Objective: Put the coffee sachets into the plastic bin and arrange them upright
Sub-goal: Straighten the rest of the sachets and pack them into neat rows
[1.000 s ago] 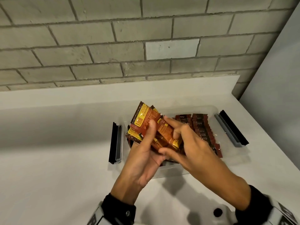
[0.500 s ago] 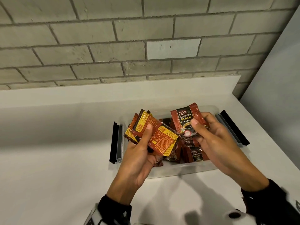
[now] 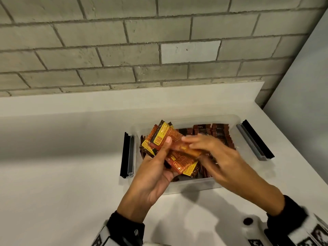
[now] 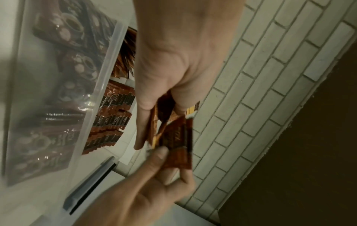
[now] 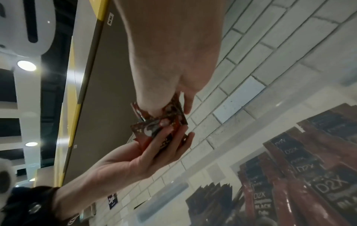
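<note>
My left hand (image 3: pixel 159 157) grips a fanned stack of red and yellow coffee sachets (image 3: pixel 165 137) above the left part of the clear plastic bin (image 3: pixel 195 185), thumb on top. Blurred, my right hand (image 3: pixel 193 144) reaches across to the stack. In the left wrist view its thumb and finger (image 4: pixel 162 152) pinch one sachet (image 4: pixel 177 143) at the stack's end. The right wrist view shows both hands meeting on the sachets (image 5: pixel 154 128). A row of sachets (image 3: pixel 220 132) stands upright in the bin's right half, and more lie under my hands.
The bin sits on a white counter (image 3: pixel 62 192) against a grey brick wall. A black latch (image 3: pixel 126 155) sticks out at the bin's left end and another latch (image 3: pixel 253 139) at its right end. A white side panel (image 3: pixel 301 103) rises at the far right.
Half a second ago my right hand held a single sachet over the bin's right side. It has come back left to the stack without it and pinches another one. The left hand has barely moved.
</note>
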A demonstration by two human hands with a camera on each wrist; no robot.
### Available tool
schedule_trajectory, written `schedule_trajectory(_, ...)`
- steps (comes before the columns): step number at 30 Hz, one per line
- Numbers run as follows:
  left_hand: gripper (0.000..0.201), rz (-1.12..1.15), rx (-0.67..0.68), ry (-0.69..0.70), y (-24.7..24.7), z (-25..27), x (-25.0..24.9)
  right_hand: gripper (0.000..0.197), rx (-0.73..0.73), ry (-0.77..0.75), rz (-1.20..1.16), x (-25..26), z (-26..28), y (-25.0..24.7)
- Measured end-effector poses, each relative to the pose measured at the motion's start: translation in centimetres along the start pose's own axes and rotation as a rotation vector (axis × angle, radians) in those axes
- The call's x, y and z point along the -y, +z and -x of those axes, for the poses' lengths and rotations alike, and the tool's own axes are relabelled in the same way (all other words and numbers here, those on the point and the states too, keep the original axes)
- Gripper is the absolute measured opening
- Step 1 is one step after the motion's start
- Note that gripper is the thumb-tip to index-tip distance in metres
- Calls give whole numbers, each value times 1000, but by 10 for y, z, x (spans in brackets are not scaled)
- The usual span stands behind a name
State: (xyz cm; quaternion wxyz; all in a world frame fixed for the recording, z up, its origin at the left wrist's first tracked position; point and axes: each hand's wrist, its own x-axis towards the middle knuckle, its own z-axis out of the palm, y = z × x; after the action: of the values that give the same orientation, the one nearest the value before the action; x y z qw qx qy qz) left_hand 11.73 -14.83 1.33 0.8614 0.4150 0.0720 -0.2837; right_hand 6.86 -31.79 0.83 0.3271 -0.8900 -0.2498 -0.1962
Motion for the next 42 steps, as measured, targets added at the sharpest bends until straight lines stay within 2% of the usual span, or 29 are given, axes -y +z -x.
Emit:
schedule_trajectory(3, 23, 33, 14, -30, 0, 1, -3, 36, 162, -34, 48, -3, 2, 4)
schedule_trajectory(6, 27, 33, 15, -93, -2, 1, -5, 43, 220, -41, 139, -3, 0, 4)
schedule_trajectory(10, 32, 22, 5, -157, -2, -1, -3, 49, 320, -134, 339, -8, 0, 4)
schedule_trajectory(12, 31, 32, 4, -187, -1, -3, -3, 47, 329, -138, 360, -9, 1, 5)
schedule_trajectory(15, 23, 100, -22, -229, 2, -1, -4, 28, 188, 56, 98, -3, 1, 2)
schedule_trajectory(17, 19, 131, -46, -223, 4, 0, -5, 19, 137, 348, -233, -3, 3, 1)
schedule_trajectory(18, 17, 142, -60, -217, 4, 0, -4, 18, 64, 441, -331, -4, 3, 0)
schedule_trajectory(21, 22, 146, -87, -188, 1, -2, -3, 18, -123, 580, -533, -12, 3, 1)
schedule_trajectory(24, 29, 148, -97, -152, -3, -5, -6, 25, -223, 687, -738, -17, 3, -1)
schedule_trajectory(25, 29, 154, -96, -147, -3, -5, -7, 26, -232, 675, -729, -15, 3, -2)
schedule_trajectory(27, 29, 157, -84, -164, -1, -5, -7, 26, -197, 560, -555, -10, 5, -4)
schedule_trajectory(29, 25, 144, -71, -195, 3, -5, -7, 30, -69, 394, -353, -4, 7, -5)
schedule_trajectory(32, 22, 159, -62, -244, 8, -6, -9, 38, 169, 64, 9, -5, 12, 2)
schedule_trajectory(33, 24, 164, -53, -259, 8, -8, -10, 37, 213, -22, 102, -7, 14, 5)
schedule_trajectory(34, 26, 158, -39, -271, 7, -9, -11, 39, 251, -46, 141, -8, 14, 6)
schedule_trajectory(36, 31, 133, -20, -287, 4, -10, -13, 54, 297, -54, 154, -9, 12, 6)
schedule_trajectory(38, 33, 105, -17, -309, 2, -10, -13, 46, 233, -60, 110, -11, 12, 9)
schedule_trajectory(39, 33, 85, -8, -320, 2, -8, -12, 37, 172, 2, 3, -9, 11, 7)
schedule_trajectory(42, 37, -99, 11, -269, -3, -6, -9, 20, 29, 384, -442, 1, 4, -2)
